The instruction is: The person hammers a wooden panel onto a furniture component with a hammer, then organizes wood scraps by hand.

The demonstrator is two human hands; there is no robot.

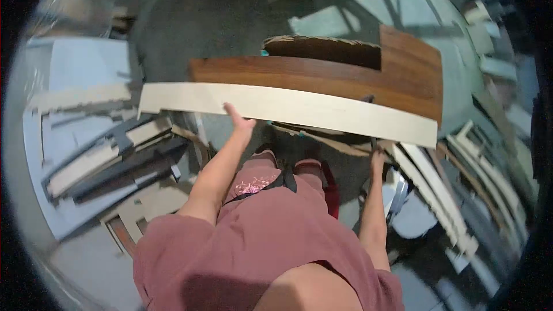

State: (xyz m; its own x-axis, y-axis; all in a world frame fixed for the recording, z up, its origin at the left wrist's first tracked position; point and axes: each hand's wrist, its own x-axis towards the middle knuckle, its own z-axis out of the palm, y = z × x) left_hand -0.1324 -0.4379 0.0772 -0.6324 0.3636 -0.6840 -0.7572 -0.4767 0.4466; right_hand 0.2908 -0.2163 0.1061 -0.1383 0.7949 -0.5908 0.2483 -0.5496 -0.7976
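Observation:
A long, pale, slightly curved wooden board [288, 102] stretches across in front of me. My left hand [241, 118] grips its near edge left of the middle, thumb on the upper face and the other fingers hidden underneath. Below the board's right part, my right hand [377, 158] is closed, and a slim dark piece [373, 141] rises from it to the near edge; I cannot tell what this piece is. Just beyond lies a brown wood-grain panel [288, 69], L-shaped, partly covered by the pale board. An opened cardboard box [322, 46] shows beneath the panel.
To the left, pale and dark board pieces [127, 161] lie on a white sheet [89, 63]. Long strips [429, 190] lean at the right beside a rounded grey-white object [412, 219]. A large pale-green surface [455, 80] stands at the far right. Grey floor [201, 23] extends ahead.

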